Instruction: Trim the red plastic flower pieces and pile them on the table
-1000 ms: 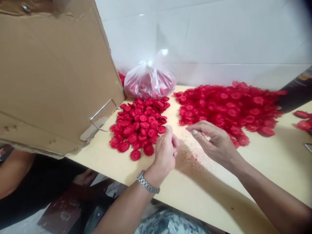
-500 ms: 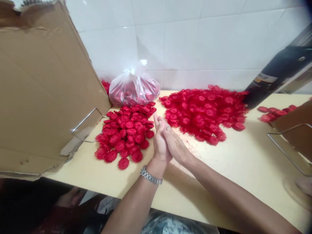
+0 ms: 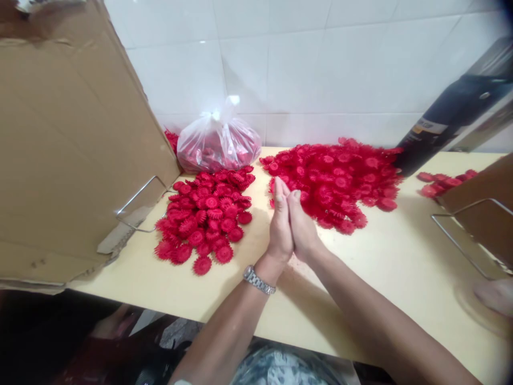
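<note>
My left hand (image 3: 279,230), with a metal watch on its wrist, and my right hand (image 3: 303,227) are pressed palm to palm above the table. Their fingers are stretched out and point toward the wall. Nothing shows between the palms, though the space inside is hidden. To the left of my hands lies a pile of red, flower-like discs with fringed edges (image 3: 206,216). Just beyond my fingertips and to the right spreads a larger pile of similar red discs (image 3: 336,182).
A tied clear plastic bag (image 3: 218,141) of red pieces stands against the tiled wall. At left rises a cardboard box (image 3: 80,149) with a wire handle (image 3: 136,200). On the right are a dark slanted object (image 3: 436,120), a brown box (image 3: 481,214) and part of another person's hand (image 3: 495,295).
My hands were apart one second ago, then came together palm to palm. Since then they have shifted slightly right, still joined. The camera view has turned to the right.
</note>
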A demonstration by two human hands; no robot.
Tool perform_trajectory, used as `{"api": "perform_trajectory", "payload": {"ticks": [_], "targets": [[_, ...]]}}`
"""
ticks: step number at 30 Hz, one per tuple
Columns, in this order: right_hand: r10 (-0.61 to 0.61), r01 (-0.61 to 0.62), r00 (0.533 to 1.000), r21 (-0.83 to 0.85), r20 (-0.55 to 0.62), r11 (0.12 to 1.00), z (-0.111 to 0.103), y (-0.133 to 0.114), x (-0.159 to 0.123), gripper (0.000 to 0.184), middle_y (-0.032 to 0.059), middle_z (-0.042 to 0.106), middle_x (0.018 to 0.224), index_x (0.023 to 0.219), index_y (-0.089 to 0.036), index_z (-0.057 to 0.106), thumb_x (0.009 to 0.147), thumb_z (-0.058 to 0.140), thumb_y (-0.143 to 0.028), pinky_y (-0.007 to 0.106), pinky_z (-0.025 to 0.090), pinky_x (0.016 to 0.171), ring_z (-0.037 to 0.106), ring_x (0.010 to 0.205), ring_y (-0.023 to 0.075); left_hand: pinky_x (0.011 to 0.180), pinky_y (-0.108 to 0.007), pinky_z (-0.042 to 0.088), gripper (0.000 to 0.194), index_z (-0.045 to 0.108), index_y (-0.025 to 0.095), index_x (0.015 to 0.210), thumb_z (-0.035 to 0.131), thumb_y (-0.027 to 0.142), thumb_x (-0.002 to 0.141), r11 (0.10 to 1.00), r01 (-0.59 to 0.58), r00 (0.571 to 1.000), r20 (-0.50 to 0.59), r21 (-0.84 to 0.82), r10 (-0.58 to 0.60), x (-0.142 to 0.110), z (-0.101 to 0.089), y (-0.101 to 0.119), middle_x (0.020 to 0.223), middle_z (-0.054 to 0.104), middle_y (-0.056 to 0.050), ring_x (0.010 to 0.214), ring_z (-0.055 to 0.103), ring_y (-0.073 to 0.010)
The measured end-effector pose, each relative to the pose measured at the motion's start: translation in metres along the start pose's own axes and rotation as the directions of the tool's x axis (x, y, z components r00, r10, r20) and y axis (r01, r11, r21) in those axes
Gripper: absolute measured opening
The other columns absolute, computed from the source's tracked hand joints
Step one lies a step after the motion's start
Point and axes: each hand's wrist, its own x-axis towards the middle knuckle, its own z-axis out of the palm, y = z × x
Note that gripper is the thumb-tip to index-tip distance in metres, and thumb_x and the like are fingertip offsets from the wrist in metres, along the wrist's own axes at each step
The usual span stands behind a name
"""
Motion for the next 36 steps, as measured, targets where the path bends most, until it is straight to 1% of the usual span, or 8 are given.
{"api": "perform_trajectory", "payload": {"ticks": [6, 11, 14, 19, 22, 26, 28, 36], "targets": [[-0.235, 0.235, 0.972, -0.136, 0.019, 0.962, -0.012, 0.009, 0.028, 0.057, -0.0050, 0.018, 0.151, 0.143, -0.029, 0.023, 0.091, 0.023, -0.053, 0.043, 0.005, 0.115, 0.012, 0.140, 0.0148, 0.113, -0.035, 0.019, 0.053, 0.048, 0.028, 0.129, 0.031, 0.056, 0.087, 0.962, 0.201, 0.980, 0.047, -0.185, -0.196, -0.006, 0.007, -0.004, 0.143, 0.040, 0.002, 0.137, 0.024, -0.0185], [-0.305, 0.345, 0.930, -0.197, 0.205, 0.918, -0.001, 0.007, -0.011, 0.057, -0.0066, 0.016, 0.151, 0.143, -0.030, 0.022, 0.092, 0.015, -0.054, 0.043, 0.001, 0.116, 0.006, 0.141, 0.0142, 0.112, -0.040, 0.023, 0.052, 0.050, 0.028, 0.127, 0.029, 0.055, 0.088, 0.940, 0.245, 0.966, -0.022, -0.238, -0.257, 0.009, -0.005, 0.017, 0.142, 0.041, 0.002, 0.137, 0.022, -0.0205], [-0.285, 0.327, 0.932, -0.181, 0.222, 0.928, 0.003, -0.006, -0.024, 0.060, -0.0077, 0.010, 0.152, 0.145, -0.031, 0.015, 0.091, 0.011, -0.057, 0.041, 0.002, 0.116, 0.005, 0.141, 0.0154, 0.112, -0.037, 0.022, 0.046, 0.049, 0.033, 0.128, 0.031, 0.051, 0.089, 0.959, 0.178, 0.978, -0.066, -0.219, -0.196, 0.013, -0.006, 0.026, 0.144, 0.039, 0.005, 0.139, 0.016, -0.0186], [-0.181, 0.193, 0.978, -0.131, 0.100, 0.972, -0.009, -0.019, 0.015, 0.059, -0.0077, 0.016, 0.151, 0.145, -0.030, 0.016, 0.092, 0.016, -0.055, 0.043, 0.001, 0.115, 0.006, 0.140, 0.0186, 0.115, -0.034, 0.012, 0.046, 0.053, 0.032, 0.125, 0.027, 0.050, 0.091, 0.990, 0.012, 1.000, 0.028, -0.137, -0.008, -0.002, 0.015, 0.016, 0.142, 0.041, 0.008, 0.140, 0.013, -0.0166], [-0.144, 0.152, 0.986, -0.096, 0.087, 0.984, -0.011, -0.016, 0.019, 0.057, -0.0080, 0.018, 0.151, 0.144, -0.032, 0.018, 0.092, 0.016, -0.054, 0.045, 0.004, 0.115, 0.006, 0.140, 0.0181, 0.115, -0.033, 0.012, 0.050, 0.046, 0.032, 0.130, 0.025, 0.052, 0.090, 0.995, 0.024, 0.999, 0.042, -0.101, -0.020, -0.008, 0.017, 0.012, 0.144, 0.037, 0.008, 0.139, 0.014, -0.0153], [-0.204, 0.219, 0.966, -0.088, 0.157, 0.972, -0.002, -0.012, -0.022, 0.061, -0.0075, 0.017, 0.151, 0.144, -0.030, 0.019, 0.091, 0.013, -0.058, 0.041, 0.007, 0.116, 0.011, 0.140, 0.0176, 0.114, -0.030, 0.013, 0.048, 0.041, 0.036, 0.134, 0.029, 0.049, 0.090, 0.992, 0.058, 0.997, -0.041, -0.112, -0.063, 0.001, 0.004, 0.023, 0.148, 0.027, 0.012, 0.140, 0.009, -0.0137], [-0.250, 0.268, 0.951, -0.081, 0.183, 0.960, 0.001, -0.013, -0.033, 0.064, -0.0078, 0.013, 0.152, 0.145, -0.030, 0.016, 0.089, 0.014, -0.061, 0.040, 0.008, 0.116, 0.009, 0.140, 0.0172, 0.114, -0.031, 0.015, 0.045, 0.043, 0.040, 0.131, 0.033, 0.048, 0.089, 0.988, 0.080, 0.993, -0.077, -0.131, -0.091, 0.004, 0.002, 0.026, 0.146, 0.031, 0.012, 0.140, 0.010, -0.0160], [-0.138, 0.145, 0.987, -0.088, 0.078, 0.986, -0.011, -0.015, 0.017, 0.061, -0.0062, 0.017, 0.151, 0.145, -0.030, 0.014, 0.090, 0.016, -0.058, 0.046, 0.007, 0.115, 0.012, 0.140, 0.0165, 0.113, -0.034, 0.018, 0.050, 0.052, 0.031, 0.126, 0.026, 0.053, 0.089, 0.974, 0.107, 0.994, 0.001, -0.202, -0.109, -0.008, 0.020, 0.014, 0.141, 0.043, 0.003, 0.138, 0.021, -0.0173]]}}
